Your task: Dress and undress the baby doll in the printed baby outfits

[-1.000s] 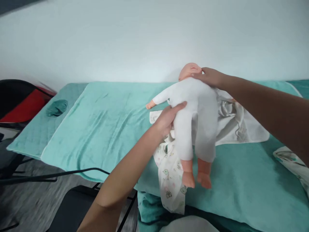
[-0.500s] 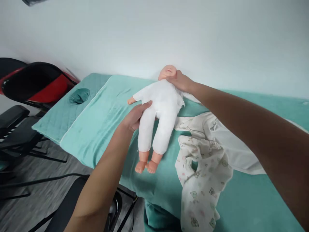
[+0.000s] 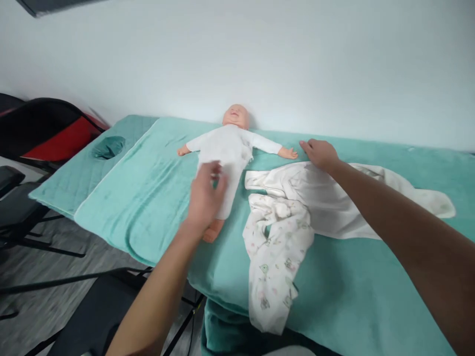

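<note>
A baby doll in a white cloth body lies on its back on the green-covered table, head at the wall and arms spread. Above its legs hovers my left hand, slightly blurred, fingers curved and apart with nothing in them; it hides part of the legs. My right hand is just right of the doll's outstretched hand, apart from it, with fingers loosely bent and no object visible in them. Below it lies a plain white baby garment. A white garment with a small animal print lies crumpled beside the doll, hanging toward the near edge.
The green table cover runs along a white wall. At the left end of the table is a face hole. Black folding chairs stand at the near left, and a black and red chair is farther back.
Both hands have let go of the doll, which now lies flat with its head by the wall. My right hand has moved right, away from its head; my left hand has lifted off its body.
</note>
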The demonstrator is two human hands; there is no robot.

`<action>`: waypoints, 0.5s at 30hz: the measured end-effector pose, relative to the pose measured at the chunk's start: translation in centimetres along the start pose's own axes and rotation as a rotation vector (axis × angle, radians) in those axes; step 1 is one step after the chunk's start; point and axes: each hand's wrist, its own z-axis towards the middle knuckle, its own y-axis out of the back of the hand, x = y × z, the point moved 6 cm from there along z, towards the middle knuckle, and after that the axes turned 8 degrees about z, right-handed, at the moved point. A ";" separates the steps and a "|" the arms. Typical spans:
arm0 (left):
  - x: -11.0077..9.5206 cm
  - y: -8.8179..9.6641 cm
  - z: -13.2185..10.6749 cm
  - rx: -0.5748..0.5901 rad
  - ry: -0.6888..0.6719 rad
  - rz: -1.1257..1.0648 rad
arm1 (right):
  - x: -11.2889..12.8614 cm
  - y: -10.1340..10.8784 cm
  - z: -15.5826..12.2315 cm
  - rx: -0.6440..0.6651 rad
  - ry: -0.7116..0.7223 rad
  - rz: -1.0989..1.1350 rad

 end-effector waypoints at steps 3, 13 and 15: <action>-4.9 -5.8 -4.9 0.415 -0.261 0.191 | -2.3 1.2 -4.2 0.108 0.018 -0.236; -17.2 -4.7 -9.2 0.160 -0.597 0.208 | 9.1 8.3 -20.5 -0.025 0.603 0.080; -18.5 -3.6 -9.3 0.115 -0.482 0.075 | 12.2 10.4 -24.8 -0.024 0.696 0.147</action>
